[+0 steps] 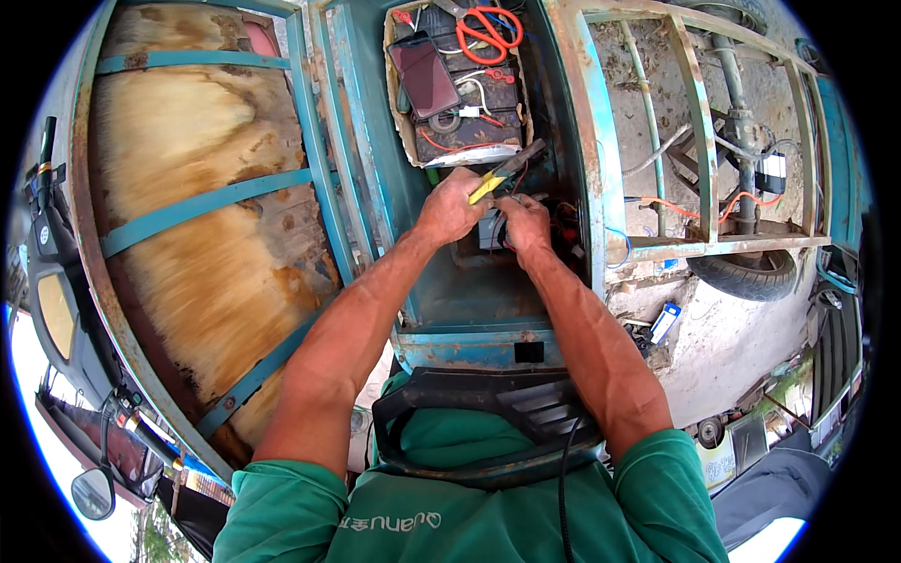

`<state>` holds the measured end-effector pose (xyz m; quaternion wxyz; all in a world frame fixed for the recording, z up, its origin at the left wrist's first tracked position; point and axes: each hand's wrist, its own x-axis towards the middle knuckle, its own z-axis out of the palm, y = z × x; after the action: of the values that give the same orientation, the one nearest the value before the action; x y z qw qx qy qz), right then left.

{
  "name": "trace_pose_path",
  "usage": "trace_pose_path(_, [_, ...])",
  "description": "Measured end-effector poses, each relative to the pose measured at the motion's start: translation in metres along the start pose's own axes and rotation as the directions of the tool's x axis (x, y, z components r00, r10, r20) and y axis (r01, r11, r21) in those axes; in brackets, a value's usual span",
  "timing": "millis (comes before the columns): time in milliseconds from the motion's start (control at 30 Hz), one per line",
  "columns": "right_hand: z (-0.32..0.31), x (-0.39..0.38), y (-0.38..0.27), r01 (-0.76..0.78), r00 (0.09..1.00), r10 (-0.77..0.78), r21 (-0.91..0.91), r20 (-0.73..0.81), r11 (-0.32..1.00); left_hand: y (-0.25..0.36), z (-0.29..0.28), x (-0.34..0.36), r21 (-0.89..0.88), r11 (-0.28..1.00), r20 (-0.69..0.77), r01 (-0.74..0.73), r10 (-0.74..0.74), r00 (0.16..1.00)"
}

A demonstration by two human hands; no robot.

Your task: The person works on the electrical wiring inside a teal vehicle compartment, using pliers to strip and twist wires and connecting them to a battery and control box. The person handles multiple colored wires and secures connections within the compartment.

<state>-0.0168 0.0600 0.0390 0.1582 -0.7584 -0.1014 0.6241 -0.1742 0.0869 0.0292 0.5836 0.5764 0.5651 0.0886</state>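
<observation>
My left hand (pixel 452 208) is wrapped round a yellow-handled tool (pixel 486 186) with a long dark end pointing up and to the right. Its exact kind is not clear. Beside it, my right hand (pixel 526 225) is closed, its fingertips close to the tool and to thin dark wires; what it pinches is too small to make out. Both hands are over a blue metal compartment (pixel 441 310), where a grey box-shaped part (pixel 490 231) and red wires (pixel 566 221) show partly behind the right hand.
Just beyond my hands, a carton (pixel 398 122) holds dark batteries, a smartphone (pixel 424 75), orange-handled scissors (pixel 488 36), a tape roll (pixel 444 122) and loose wires. A blue-framed wooden panel (pixel 197 131) stands at left. On the right is an open metal frame (pixel 699 122) with a wheel (pixel 746 275).
</observation>
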Motion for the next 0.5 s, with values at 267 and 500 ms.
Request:
trace_pose_path(267, [0.0,0.008,0.008,0.001,1.0,0.0,0.039,-0.028,0.999,-0.002,-0.004,0.001,0.069,0.996,-0.021,-0.056,0.058,0.998])
trace_pose_path(500, [0.0,0.005,0.004,-0.009,0.999,0.011,0.035,-0.043,0.999,0.003,-0.017,0.003,0.091,0.996,0.013,-0.011,0.01,1.0])
